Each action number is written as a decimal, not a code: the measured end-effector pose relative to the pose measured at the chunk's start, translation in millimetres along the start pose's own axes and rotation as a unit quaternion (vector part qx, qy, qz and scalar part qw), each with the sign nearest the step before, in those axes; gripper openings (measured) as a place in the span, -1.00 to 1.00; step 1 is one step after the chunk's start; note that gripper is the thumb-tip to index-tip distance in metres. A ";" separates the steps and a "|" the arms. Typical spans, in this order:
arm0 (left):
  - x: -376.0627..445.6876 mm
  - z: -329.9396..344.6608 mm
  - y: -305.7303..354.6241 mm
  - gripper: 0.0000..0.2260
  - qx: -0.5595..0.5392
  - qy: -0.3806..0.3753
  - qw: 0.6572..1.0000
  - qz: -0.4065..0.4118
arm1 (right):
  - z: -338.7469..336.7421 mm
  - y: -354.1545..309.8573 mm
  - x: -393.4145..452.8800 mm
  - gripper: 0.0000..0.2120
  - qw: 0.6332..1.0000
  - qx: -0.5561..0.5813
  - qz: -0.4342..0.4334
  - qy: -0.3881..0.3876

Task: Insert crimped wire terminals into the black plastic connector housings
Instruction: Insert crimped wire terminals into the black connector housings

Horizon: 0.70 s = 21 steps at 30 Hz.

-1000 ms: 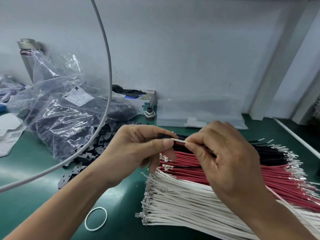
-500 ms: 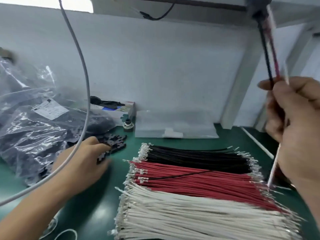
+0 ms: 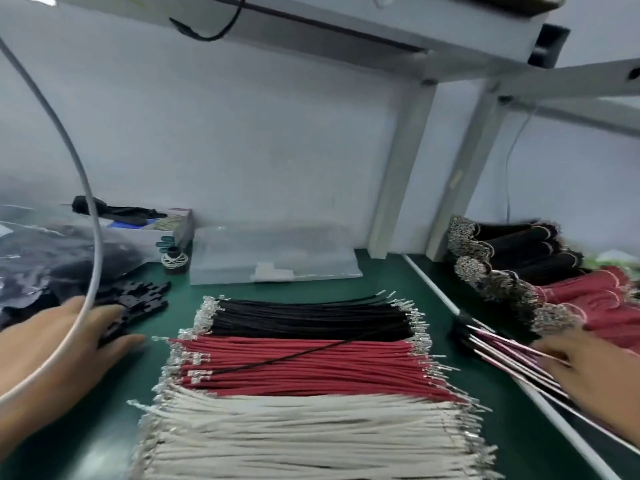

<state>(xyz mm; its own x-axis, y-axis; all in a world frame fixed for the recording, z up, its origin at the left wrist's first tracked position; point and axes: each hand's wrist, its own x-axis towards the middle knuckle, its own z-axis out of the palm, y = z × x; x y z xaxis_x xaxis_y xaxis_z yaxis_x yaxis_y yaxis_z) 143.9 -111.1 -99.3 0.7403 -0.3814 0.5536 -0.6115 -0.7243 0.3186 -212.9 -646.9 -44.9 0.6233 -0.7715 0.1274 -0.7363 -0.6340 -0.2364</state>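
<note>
Your left hand reaches, fingers loosely out, onto the black housings for another, your right hand rests on finished harnesses beside sorted wires; its grip is unclear.

Two hands, three wire rows, one box
</note>
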 end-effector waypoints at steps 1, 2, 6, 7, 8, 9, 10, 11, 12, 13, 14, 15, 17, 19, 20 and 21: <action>2.8 -7.0 8.9 -0.60 0.041 -0.021 0.999 -0.017 | 12.1 22.2 16.5 -0.62 0.999 0.034 0.010 -0.011; 5.1 -9.7 14.9 -0.69 0.075 -0.023 0.997 -0.008 | 23.3 39.0 26.8 -0.67 0.998 0.059 -0.008 0.006; 8.7 -18.6 15.5 -0.91 0.126 -0.066 0.989 -0.045 | 42.4 25.8 33.4 -0.64 0.988 -0.034 -0.123 0.082; 10.2 -20.4 12.8 -0.95 0.142 -0.080 0.986 -0.044 | 36.3 0.6 27.8 -0.62 0.983 -0.056 -0.135 0.115; 10.8 -22.2 11.3 -0.93 0.152 -0.088 0.984 -0.036 | 25.8 -31.6 20.3 -0.65 0.979 -0.054 -0.152 0.126; 11.0 -22.9 13.5 -0.91 0.164 -0.086 0.982 -0.024 | 16.4 -70.7 8.5 -0.71 0.974 -0.039 -0.172 0.139; 10.2 -23.5 16.2 -0.90 0.167 -0.076 0.983 -0.018 | 11.0 -108.0 -3.1 -0.77 0.963 -0.033 -0.212 0.160; 9.5 -23.9 18.3 -0.89 0.172 -0.065 0.983 -0.012 | 6.6 -147.6 -18.1 -0.83 0.953 -0.017 -0.253 0.167; 8.9 -25.4 21.3 -0.87 0.182 -0.060 0.981 -0.007 | 4.0 -183.6 -29.5 -0.87 0.943 0.024 -0.297 0.151; 8.4 -27.5 24.5 -0.87 0.195 -0.065 0.979 -0.013 | 2.9 -216.0 -39.6 -0.91 0.935 0.073 -0.330 0.110; 8.2 -29.1 26.4 -0.87 0.205 -0.069 0.976 -0.013 | 3.6 -244.3 -49.0 -0.92 0.922 0.126 -0.362 0.061; 7.6 -30.1 28.6 -0.89 0.210 -0.073 0.975 -0.007 | 4.8 -267.6 -58.0 -0.90 0.910 0.162 -0.382 0.007; 4.4 -31.5 30.6 -0.95 0.214 -0.072 0.974 0.015 | 10.3 -301.4 -72.9 -0.88 0.889 0.180 -0.414 -0.082; 2.2 -32.1 30.6 -0.94 0.207 -0.061 0.976 0.020 | 21.7 -317.8 -81.9 -0.90 0.874 0.155 -0.443 -0.122; 1.8 -32.5 30.4 -0.91 0.195 -0.054 0.979 0.024 | 29.6 -321.2 -84.4 -0.89 0.870 0.141 -0.456 -0.125; 2.0 -33.2 30.1 -0.87 0.178 -0.045 0.983 0.029 | 37.2 -323.1 -86.1 -0.88 0.868 0.125 -0.464 -0.122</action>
<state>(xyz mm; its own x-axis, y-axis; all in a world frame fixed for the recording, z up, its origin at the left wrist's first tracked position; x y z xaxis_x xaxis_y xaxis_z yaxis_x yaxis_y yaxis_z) 117.7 -114.6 -63.1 0.7385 -0.4659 0.4873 -0.5292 -0.8484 -0.0092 -18.8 -373.6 -15.3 0.9774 0.1196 0.1741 0.1744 -0.9219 -0.3459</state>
